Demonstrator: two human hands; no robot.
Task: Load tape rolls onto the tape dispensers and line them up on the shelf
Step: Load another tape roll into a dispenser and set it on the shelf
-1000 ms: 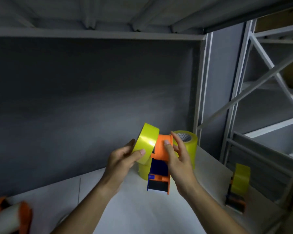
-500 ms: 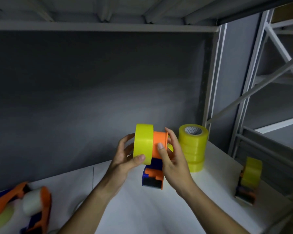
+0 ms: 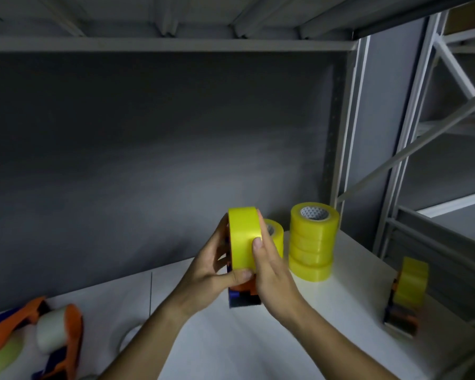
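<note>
I had both hands up over the white shelf (image 3: pixel 340 272) with the yellow tape roll (image 3: pixel 243 237) between them, sitting edge-on atop the orange and blue dispenser (image 3: pixel 243 296). My left hand (image 3: pixel 209 272) gripped the roll and the dispenser from the left; my right hand (image 3: pixel 269 270) pressed the roll's face, thumb on its rim. I judged the roll light, stiff and slick on its band, best held by its flat sides. I counted one stack of rolls (image 3: pixel 313 242) of about four, another roll (image 3: pixel 274 234) behind my hands, one loaded dispenser (image 3: pixel 405 294) at right, and two dispensers (image 3: pixel 47 341) lying at left, though blur made that uncertain.
</note>
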